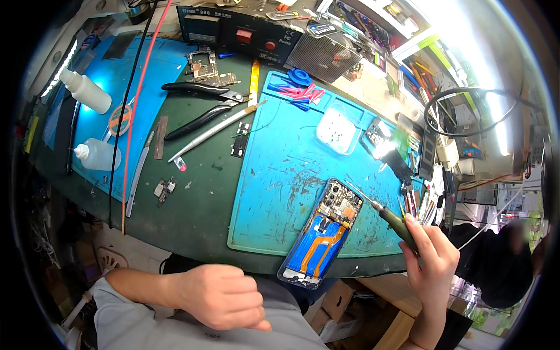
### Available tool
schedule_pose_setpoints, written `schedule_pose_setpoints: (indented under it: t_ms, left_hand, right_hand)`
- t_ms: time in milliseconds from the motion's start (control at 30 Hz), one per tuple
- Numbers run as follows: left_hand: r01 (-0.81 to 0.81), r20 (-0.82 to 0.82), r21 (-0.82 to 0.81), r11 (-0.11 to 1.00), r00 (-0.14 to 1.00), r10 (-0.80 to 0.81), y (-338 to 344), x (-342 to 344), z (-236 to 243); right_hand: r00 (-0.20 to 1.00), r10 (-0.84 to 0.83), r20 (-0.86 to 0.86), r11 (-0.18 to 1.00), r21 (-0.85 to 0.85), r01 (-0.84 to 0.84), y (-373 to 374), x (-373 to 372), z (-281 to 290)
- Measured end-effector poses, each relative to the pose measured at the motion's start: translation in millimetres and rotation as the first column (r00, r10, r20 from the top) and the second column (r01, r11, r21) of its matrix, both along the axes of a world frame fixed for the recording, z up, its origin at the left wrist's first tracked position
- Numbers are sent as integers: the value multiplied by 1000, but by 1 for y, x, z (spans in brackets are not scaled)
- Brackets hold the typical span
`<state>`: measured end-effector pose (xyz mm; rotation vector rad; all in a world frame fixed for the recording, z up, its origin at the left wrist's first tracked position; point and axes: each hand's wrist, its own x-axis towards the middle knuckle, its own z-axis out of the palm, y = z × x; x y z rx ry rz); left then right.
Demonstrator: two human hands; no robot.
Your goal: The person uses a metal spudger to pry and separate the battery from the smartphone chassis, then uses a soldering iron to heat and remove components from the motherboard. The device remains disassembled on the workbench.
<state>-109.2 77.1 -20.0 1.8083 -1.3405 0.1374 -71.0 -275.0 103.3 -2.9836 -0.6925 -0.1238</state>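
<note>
My right hand (431,256) grips a screwdriver (398,224) by its dark green handle. Its thin metal shaft points up and left, the tip near the top end of an opened phone (318,236). That phone lies tilted at the front edge of a blue work mat (262,192), its lower end jutting past the mat. Its circuit board, a blue battery and orange flex cables are exposed. Left of the phone, in front of my body, my left hand (224,297) is curled into a fist. The inside of that fist is hidden. Neither hand touches the phone.
Black-handled cutters (198,119), a silver pen-like tool (216,133) and tweezers (140,175) lie left of the mat. A clear tray (338,129) sits on the mat. Two white bottles (87,92) stand at left. A red cable (139,99) hangs across. A black machine (239,35) stands behind.
</note>
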Motion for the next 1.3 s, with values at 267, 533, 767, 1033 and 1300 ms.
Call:
schedule_pose_setpoints:
  t_ms: [267, 533, 767, 1033, 1300]
  left_hand:
    - [-3, 216, -29, 1000, 976, 9, 4, 6, -18]
    - [-142, 138, -202, 969, 975, 172, 1, 2, -30]
    - [-443, 68, -116, 889, 889, 452, -19, -1, -14]
    - [-547, 30, 168, 820, 835, 550, -35, -1, -5]
    - [-551, 22, 160, 819, 831, 555, -36, -2, -8]
  right_hand:
    - [997, 62, 39, 994, -94, -59, 2, 12, -6]
    - [999, 39, -15, 996, -83, -40, 2, 13, -5]
    - [998, 60, -30, 995, -74, -62, 2, 10, -7]
    - [997, 65, -50, 996, -52, -68, 0, 8, -9]
    - [997, 77, -28, 995, -58, -79, 2, 10, -10]
